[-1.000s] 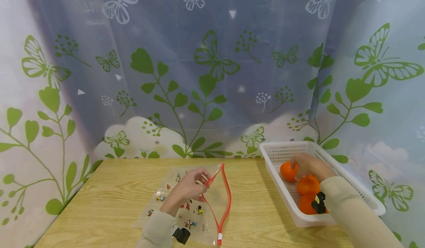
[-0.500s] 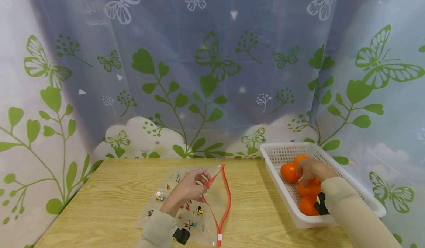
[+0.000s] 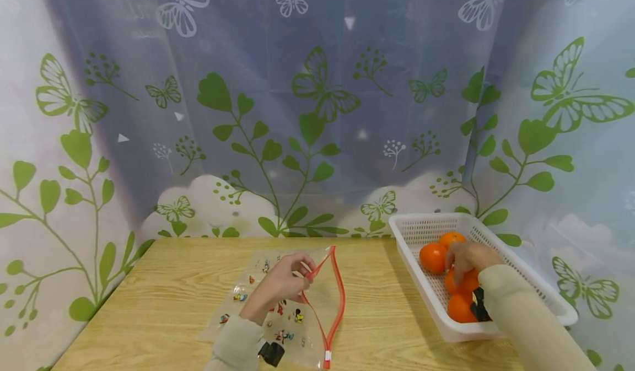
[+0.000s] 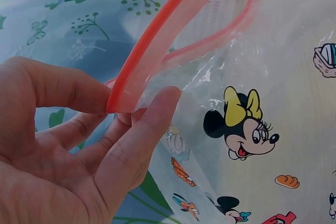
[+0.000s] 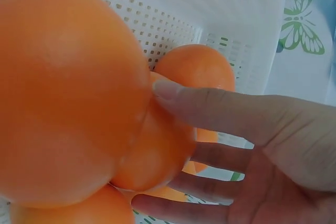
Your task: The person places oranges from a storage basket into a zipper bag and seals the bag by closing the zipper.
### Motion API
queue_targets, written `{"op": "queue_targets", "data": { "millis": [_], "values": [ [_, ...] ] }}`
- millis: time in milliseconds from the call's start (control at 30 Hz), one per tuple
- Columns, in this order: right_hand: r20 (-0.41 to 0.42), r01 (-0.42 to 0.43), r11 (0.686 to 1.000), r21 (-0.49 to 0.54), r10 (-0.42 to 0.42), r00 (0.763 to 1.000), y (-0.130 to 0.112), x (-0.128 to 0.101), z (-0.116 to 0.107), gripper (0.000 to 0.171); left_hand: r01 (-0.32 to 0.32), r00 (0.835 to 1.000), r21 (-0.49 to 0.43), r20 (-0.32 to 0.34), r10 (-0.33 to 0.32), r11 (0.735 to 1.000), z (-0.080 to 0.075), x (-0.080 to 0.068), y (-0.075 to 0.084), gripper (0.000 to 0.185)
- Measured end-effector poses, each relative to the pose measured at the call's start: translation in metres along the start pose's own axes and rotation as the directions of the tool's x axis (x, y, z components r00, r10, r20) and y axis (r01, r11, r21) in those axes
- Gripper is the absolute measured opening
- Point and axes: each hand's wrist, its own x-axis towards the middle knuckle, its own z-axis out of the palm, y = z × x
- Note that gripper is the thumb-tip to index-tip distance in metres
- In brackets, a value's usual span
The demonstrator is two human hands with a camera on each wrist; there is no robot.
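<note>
My left hand [image 3: 286,281] pinches the red zip edge [image 3: 339,299] of a clear bag [image 3: 278,327] printed with cartoon figures, holding its mouth up off the wooden table. In the left wrist view, thumb and fingers of that left hand [image 4: 137,103] nip the zip strip [image 4: 157,35] where the bag [image 4: 273,77] hangs open. My right hand [image 3: 465,258] reaches into a white basket [image 3: 412,219] and curls round an orange [image 3: 466,280]. The right wrist view shows the right hand [image 5: 149,145], thumb and fingers on either side of that orange [image 5: 168,156].
Other oranges lie in the basket: one at the left [image 3: 433,257], one behind [image 3: 451,238], one in front [image 3: 458,307]. A large orange [image 5: 63,87] fills the near right wrist view. The table [image 3: 163,288] is walled by butterfly-print curtains [image 3: 317,112].
My right hand has drawn back from the far oranges and settled on the middle one, uncovering the rear orange. The left hand and bag have stayed still.
</note>
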Motion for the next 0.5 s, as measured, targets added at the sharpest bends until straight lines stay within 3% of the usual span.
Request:
{"op": "queue_targets", "data": {
  "millis": [500],
  "values": [
    [0.017, 0.059, 0.997, -0.045, -0.058, 0.998, 0.0038, 0.0058, 0.0, 0.036, -0.002, 1.0, 0.007, 0.003, 0.002, 1.0, -0.0001, -0.0009, 0.0007, 0.027]
  ]
}}
